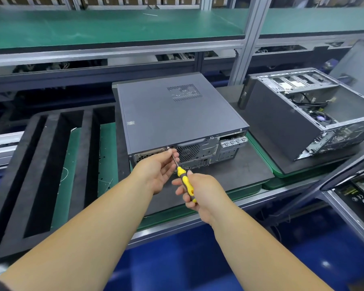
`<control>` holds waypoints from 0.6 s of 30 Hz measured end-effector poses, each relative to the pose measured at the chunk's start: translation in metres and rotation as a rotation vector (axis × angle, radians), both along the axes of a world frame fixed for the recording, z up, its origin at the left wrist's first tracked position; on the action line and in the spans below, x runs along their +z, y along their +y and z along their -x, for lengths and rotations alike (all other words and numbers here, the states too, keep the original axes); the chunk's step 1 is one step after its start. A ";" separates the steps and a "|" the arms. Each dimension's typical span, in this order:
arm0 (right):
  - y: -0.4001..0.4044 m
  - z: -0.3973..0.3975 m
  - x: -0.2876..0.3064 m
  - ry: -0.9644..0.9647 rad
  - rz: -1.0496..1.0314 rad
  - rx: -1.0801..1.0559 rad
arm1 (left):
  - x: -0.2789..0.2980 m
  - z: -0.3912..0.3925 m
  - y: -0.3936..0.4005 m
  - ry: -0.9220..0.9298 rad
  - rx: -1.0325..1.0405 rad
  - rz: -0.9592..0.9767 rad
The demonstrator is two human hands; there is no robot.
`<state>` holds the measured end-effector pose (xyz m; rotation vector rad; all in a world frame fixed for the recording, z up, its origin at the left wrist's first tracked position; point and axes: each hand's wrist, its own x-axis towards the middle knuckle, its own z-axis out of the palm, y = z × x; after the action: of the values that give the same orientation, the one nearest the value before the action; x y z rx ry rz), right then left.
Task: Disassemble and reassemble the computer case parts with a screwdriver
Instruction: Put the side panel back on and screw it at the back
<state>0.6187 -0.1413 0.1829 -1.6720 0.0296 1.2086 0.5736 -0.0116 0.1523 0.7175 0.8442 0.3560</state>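
A closed grey computer case (172, 114) lies flat on a dark mat, its rear panel with fan grille and ports facing me. My right hand (200, 192) grips the yellow-and-grey handle of a screwdriver (185, 181). The shaft runs up and left to a screw (168, 147) at the top edge of the rear panel. My left hand (160, 169) pinches the metal shaft just below the tip, against the rear panel.
A second case (303, 116) with its side open stands tilted at the right, cables and fan showing. Black foam trays (51, 164) with long slots fill the left. A loose panel (345, 175) leans at the right front edge. Green shelf (114, 26) above.
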 end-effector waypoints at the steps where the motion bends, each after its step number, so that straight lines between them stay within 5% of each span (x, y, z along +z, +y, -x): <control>1: -0.002 0.000 -0.003 -0.021 -0.032 -0.014 | 0.001 -0.001 0.000 0.006 0.007 0.002; 6: -0.008 0.003 -0.014 -0.243 -0.071 0.028 | 0.002 -0.007 -0.002 0.062 0.030 0.000; 14: 0.000 -0.002 -0.008 -0.092 -0.033 -0.020 | 0.005 -0.001 -0.003 0.024 -0.038 -0.018; 18: -0.006 0.002 -0.008 -0.229 -0.080 -0.002 | 0.009 -0.003 -0.004 0.062 -0.028 -0.015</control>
<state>0.6170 -0.1473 0.1747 -1.7293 -0.1563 0.9972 0.5768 -0.0151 0.1612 0.7569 0.8894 0.3164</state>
